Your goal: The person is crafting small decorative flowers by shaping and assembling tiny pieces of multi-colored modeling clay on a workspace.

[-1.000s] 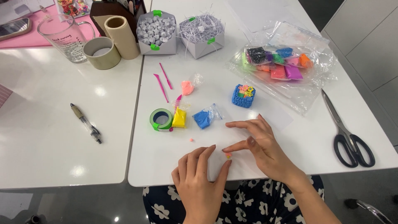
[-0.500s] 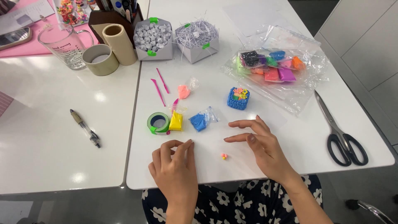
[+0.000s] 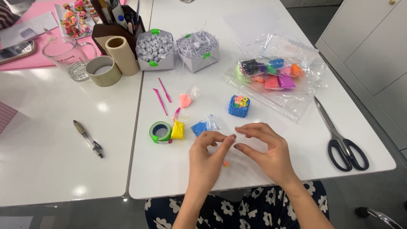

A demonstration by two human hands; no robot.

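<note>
two hands pinching over a speck of clay at the worktop's near edge

both hands hover just above the white worktop (image 3: 263, 178), fingertips turned toward each other. the left hand (image 3: 207, 159) is loosely curled, thumb and forefinger nearly meeting; the right hand (image 3: 269, 150) is arched with fingers bent inward. whether a bit of clay sits between the fingertips cannot be told; nothing clearly shows in either grip. directly below the left hand's fingers lies a tiny pink-orange clay piece (image 3: 226, 163) on the worktop, apart from both hands.

the step in hand looks like shaping or picking up a very small clay detail, so the next move calls for a light, exact pinch.

just beyond the left hand lie a blue clay packet (image 3: 202, 126), a yellow clay block (image 3: 177, 130) and a green tape roll (image 3: 160, 132). beyond the right hand stands a small blue basket (image 3: 238, 106) with coloured bits on top. farther off are a pink clay lump (image 3: 185, 100), two pink modelling sticks (image 3: 162, 96) and a clear bag of clay colours (image 3: 271, 75). black scissors (image 3: 341, 135) lie well to the right of the right hand.
</note>
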